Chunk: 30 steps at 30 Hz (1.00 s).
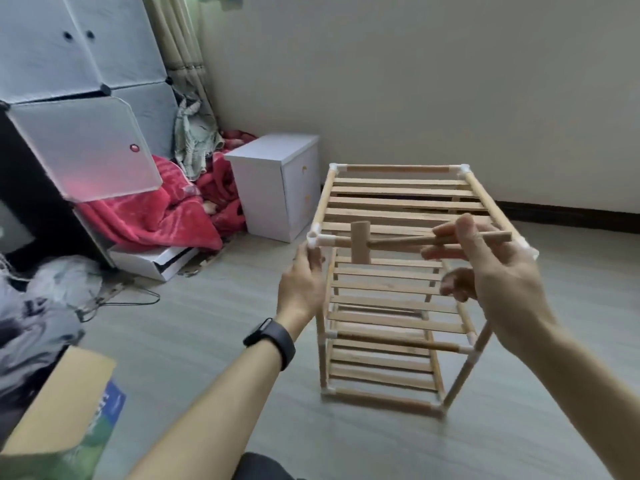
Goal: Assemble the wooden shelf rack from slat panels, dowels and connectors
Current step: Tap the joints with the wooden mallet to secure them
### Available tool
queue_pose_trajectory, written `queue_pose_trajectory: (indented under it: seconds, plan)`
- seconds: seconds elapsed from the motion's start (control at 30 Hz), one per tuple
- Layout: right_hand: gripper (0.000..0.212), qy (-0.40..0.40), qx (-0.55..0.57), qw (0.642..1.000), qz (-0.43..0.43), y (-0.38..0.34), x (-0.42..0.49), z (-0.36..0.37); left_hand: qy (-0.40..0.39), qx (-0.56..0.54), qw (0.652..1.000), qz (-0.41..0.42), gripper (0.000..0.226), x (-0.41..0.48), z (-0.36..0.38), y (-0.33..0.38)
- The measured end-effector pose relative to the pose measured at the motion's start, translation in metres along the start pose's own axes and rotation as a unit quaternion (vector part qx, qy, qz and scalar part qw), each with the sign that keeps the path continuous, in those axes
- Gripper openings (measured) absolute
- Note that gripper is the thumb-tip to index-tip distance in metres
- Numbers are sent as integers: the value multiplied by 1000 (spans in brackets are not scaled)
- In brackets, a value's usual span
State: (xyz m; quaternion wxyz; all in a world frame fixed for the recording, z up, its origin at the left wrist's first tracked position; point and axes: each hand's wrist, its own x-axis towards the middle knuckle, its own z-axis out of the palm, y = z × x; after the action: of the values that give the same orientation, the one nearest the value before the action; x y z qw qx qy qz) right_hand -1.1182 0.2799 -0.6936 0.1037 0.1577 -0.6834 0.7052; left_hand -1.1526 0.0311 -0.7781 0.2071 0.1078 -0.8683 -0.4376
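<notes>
A wooden shelf rack (398, 199) stands upright on the floor, with three slat tiers, dowel posts and white corner connectors. My right hand (495, 271) holds a small wooden mallet (362, 242) by its handle, with the head hanging over the top tier's front rail near the left corner. My left hand (303, 282) touches the front left post just below the white connector (317, 240), fingers curled around it.
A white box (277, 181) stands left of the rack by the wall. Red blankets (162, 209) and a plastic panel wardrobe (79, 64) fill the left side. A cardboard box (59, 407) lies near my left forearm. A wire hanger (117, 299) lies on the floor.
</notes>
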Motion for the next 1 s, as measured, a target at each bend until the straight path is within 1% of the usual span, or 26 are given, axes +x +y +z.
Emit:
queue_pose_trajectory:
  seconds: [0.03, 0.1, 0.17, 0.23, 0.3, 0.43, 0.5, 0.57, 0.63, 0.67, 0.7, 0.77, 0.83, 0.87, 0.93, 0.97, 1.0]
  plan:
    - [36, 5, 7, 1000, -12, -2, 1, 5, -27, -2, 999, 21, 43, -5, 1, 2]
    - [39, 52, -2, 997, -50, -8, 6, 12, -82, -8, 995, 51, 39, -17, 7, 6]
    - [43, 89, -5, 994, -67, -20, 18, 19, -116, -3, 990, 78, 34, -28, 19, 11]
    - [39, 93, 78, 992, -47, -32, 31, 27, -127, 12, 986, 106, 27, -38, 30, 17]
    - [35, 83, 151, 985, -12, -44, 47, 36, -113, 14, 985, 129, 25, -41, 38, 17]
    - [41, 96, 126, 987, 12, -54, 69, 66, -101, 10, 986, 132, 27, -40, 38, 14]
    - [40, 105, 108, 989, -13, -63, 80, 83, -97, 11, 986, 137, 28, -39, 39, 12]
    - [38, 115, 91, 987, -66, -81, 92, 93, -86, 18, 985, 150, 30, -38, 42, 9]
    - [37, 121, 98, 981, -114, -85, 101, 100, -79, 19, 984, 159, 33, -38, 43, 7]
    - [38, 119, 90, 981, -127, -77, 99, 105, -80, 16, 984, 160, 33, -37, 43, 6]
    - [41, 119, 55, 983, -130, -64, 93, 111, -81, 11, 984, 157, 32, -36, 43, 6]
    - [46, 105, -44, 986, -118, -44, 82, 124, -88, 4, 985, 146, 30, -37, 42, 5]
    - [46, 77, -73, 987, -119, -44, 88, 127, -85, 4, 985, 149, 31, -37, 41, 7]
    - [44, 100, -53, 985, -131, -53, 95, 123, -87, 1, 984, 156, 33, -37, 40, 7]
    - [39, 163, 28, 974, -154, -63, 111, 114, -83, -2, 982, 170, 34, -36, 40, 6]
    - [38, 168, 53, 972, -156, -59, 112, 114, -79, 1, 982, 172, 33, -34, 40, 4]
    - [39, 166, 30, 974, -153, -50, 104, 116, -80, 1, 982, 170, 31, -33, 40, 2]
